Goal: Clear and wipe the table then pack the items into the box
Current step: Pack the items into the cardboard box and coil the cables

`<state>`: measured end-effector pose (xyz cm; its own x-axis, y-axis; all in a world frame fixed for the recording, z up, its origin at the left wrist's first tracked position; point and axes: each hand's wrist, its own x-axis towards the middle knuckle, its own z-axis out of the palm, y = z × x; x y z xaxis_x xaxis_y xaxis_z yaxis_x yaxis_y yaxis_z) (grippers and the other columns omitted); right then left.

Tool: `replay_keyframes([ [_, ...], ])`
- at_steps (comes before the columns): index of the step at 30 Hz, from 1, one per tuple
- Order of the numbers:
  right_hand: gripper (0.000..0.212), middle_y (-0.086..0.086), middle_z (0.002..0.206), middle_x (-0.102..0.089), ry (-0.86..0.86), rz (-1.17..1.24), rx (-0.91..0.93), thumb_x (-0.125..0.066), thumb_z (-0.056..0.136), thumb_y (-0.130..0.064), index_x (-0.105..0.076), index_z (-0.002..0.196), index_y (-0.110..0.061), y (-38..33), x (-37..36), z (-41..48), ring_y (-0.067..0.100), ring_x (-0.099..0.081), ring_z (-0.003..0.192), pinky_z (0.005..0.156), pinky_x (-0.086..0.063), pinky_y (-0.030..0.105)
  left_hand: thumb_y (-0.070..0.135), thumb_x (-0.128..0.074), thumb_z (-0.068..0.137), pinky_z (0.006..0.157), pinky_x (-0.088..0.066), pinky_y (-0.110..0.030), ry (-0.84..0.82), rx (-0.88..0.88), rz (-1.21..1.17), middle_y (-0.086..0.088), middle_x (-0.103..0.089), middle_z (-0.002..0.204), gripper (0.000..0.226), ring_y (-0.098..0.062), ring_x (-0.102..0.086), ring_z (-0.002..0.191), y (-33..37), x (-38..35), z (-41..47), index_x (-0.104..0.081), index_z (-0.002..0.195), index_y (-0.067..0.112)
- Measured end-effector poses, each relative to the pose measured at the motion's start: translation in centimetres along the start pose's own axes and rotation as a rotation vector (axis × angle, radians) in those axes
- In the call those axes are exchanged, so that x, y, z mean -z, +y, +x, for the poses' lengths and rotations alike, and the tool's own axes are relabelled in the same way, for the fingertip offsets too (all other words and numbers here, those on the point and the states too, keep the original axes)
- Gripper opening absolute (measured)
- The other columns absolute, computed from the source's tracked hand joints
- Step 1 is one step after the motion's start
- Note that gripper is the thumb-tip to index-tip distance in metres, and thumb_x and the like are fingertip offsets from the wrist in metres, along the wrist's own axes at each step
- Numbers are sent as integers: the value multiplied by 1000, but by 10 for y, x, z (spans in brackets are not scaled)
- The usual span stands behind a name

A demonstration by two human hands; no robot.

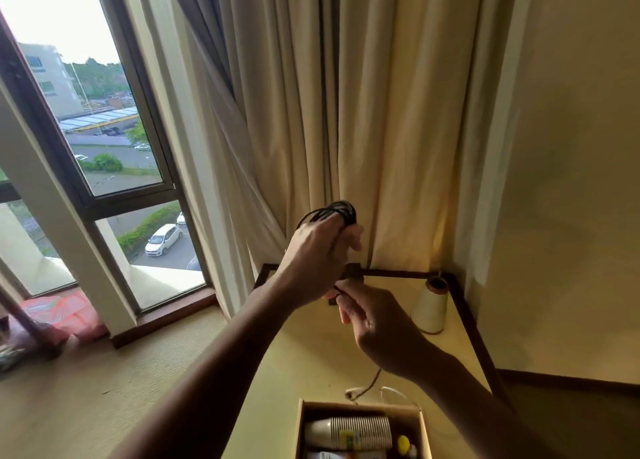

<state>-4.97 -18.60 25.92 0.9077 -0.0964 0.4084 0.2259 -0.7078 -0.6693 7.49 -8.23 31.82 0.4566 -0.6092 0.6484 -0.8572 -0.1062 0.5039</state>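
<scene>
Head view: a coil of thin black cable [334, 212] is wound around the fingers of the left hand [317, 254], which is closed on it and raised above the far part of the pale yellow table with a dark wooden edge [474, 330]. Below it, the right hand [375, 323] pinches the same cable between thumb and fingertips, beside a small dark block [354, 272] on the cable. 1 loose strand [372, 382] hangs from the right hand toward the table near the open brown cardboard box [300, 427]. Inside the box lie a sideways stack of ribbed paper cups [353, 431] and a small yellow object [403, 444], unclear in kind. 1 cream cone of thread with a dark core [429, 308] stands upright near the table's far right corner. Cream curtains [346, 112] hang behind, with a window [104, 147] to the left.
</scene>
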Motion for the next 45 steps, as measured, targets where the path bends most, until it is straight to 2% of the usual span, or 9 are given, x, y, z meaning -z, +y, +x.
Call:
replay_keyframes([
  [3, 19, -17, 86, -66, 103, 6, 26, -49, 105, -33, -65, 114, -29, -4, 20, 9, 1, -65, 81, 72, -54, 20, 26, -48, 107, 53, -48, -35, -315, 78, 123, 7, -60, 70, 31, -13, -58, 55, -10, 8, -2, -58, 81, 13],
  [6, 18, -10, 91, -71, 253, -46, 105, -56, 101, -33, -68, 107, -22, -1, 43, 16, 2, -69, 87, 73, -58, 20, 33, -49, 106, 44, -35, -34, -493, 401, -479, -18, -50, 62, 44, -25, -44, 46, -14, 18, -14, -59, 83, -3],
  [9, 17, -6, 93, -71, 357, -59, 146, -61, 99, -27, -71, 103, -14, 2, 54, 22, 3, -69, 89, 75, -54, 13, 40, -52, 102, 48, -19, -38, -578, 494, -979, -9, -34, 63, 38, -20, -26, 49, -14, 21, -28, -61, 84, 8],
  [14, 17, 1, 81, -70, 484, 103, -3, -54, 103, -21, -70, 102, -15, 9, 30, 23, 13, -66, 75, 64, -52, 16, 31, -51, 104, 50, -25, -28, -359, 404, -1629, 0, -28, 66, 25, -13, -27, 51, 15, 5, -38, -58, 90, 12],
  [19, 20, -16, 74, -59, 229, -14, -36, -49, 105, -21, -69, 107, -18, 15, -10, 1, 1, -62, 68, 59, -46, 12, 25, -43, 109, 56, -50, -34, 6, 254, -1042, -9, -65, 80, 27, -23, -60, 58, 32, 3, -18, -56, 99, 3],
  [25, 20, -18, 89, -62, 123, -157, 70, -47, 106, -30, -66, 111, -28, -1, 2, -10, -2, -61, 80, 69, -47, 13, 34, -42, 108, 60, -57, -41, -285, 62, 108, 8, -67, 77, 30, -6, -65, 62, -1, 1, -12, -58, 90, 17],
  [29, 16, -8, 91, -65, 302, -146, 133, -54, 103, -26, -69, 101, -19, -7, 39, -1, 2, -64, 86, 73, -51, 13, 31, -44, 110, 47, -47, -41, -546, 394, -351, -7, -58, 57, 39, -27, -55, 44, -12, 9, -22, -57, 80, 9],
  [36, 22, -9, 99, -69, 346, 415, -202, -41, 109, -23, -61, 101, -18, -25, 31, 9, -7, -63, 92, 77, -47, 6, 44, -42, 107, 40, -14, -28, -625, 621, -1368, 2, -22, 54, 47, -11, -17, 41, 0, -4, -33, -47, 70, 16],
  [45, 17, -3, 82, -64, 666, 316, -264, -43, 108, -22, -57, 104, -13, -20, 9, 19, -6, -61, 70, 59, -46, 7, 50, -57, 100, 39, -19, -22, -90, 899, -1096, -1, -31, 51, 53, -12, -25, 35, 33, -33, -38, -47, 61, 16],
])
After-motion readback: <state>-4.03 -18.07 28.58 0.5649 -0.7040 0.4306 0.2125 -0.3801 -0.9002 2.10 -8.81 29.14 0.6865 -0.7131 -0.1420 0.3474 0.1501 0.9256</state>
